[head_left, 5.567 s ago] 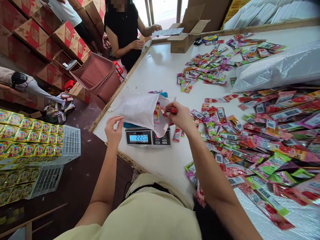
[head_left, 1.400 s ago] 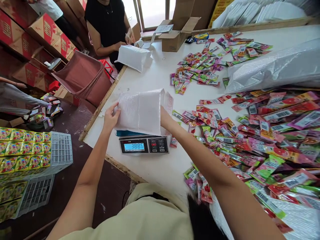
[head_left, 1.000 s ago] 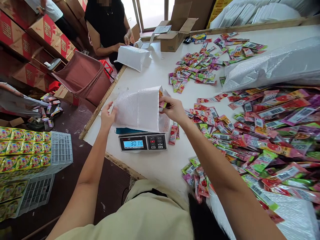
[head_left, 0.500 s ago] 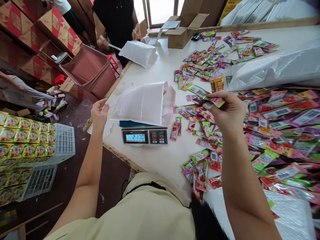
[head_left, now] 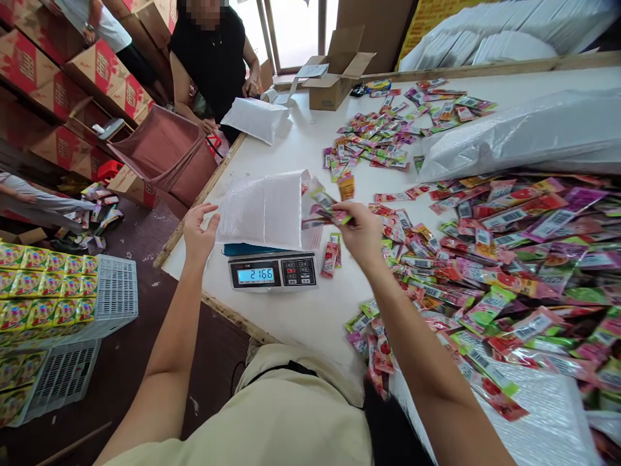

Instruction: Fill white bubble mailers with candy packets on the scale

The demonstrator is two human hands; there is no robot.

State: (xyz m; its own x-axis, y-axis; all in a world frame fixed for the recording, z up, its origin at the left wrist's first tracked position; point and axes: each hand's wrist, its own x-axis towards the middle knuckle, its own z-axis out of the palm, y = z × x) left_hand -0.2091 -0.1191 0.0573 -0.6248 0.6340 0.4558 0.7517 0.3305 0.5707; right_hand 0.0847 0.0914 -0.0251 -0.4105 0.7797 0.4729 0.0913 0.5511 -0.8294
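Observation:
A white bubble mailer [head_left: 262,207] lies on a digital scale [head_left: 272,270] whose lit display reads about 2166. Its opening faces right, and a bit of red packaging shows inside. Beside the closed left end of the mailer is my left hand [head_left: 200,233], thumb and fingers apart, holding nothing. My right hand [head_left: 361,233] pinches several small snack packets [head_left: 320,200], green, purple and orange, right at the mailer's mouth. Two loose stick packets [head_left: 330,256] rest on the table just right of the scale.
Piles of snack packets [head_left: 504,259] cover the table's right side, with a large plastic bag [head_left: 514,139] among them. At the far edge are an open carton [head_left: 334,77] and a second mailer [head_left: 257,116] near a co-worker [head_left: 208,65]. Crates [head_left: 116,285] stand on the floor at left.
My right hand has moved left with the packets, from over the pile to the mailer's opening. My left hand's fingers have spread. The display changed from about 2170 to 2166.

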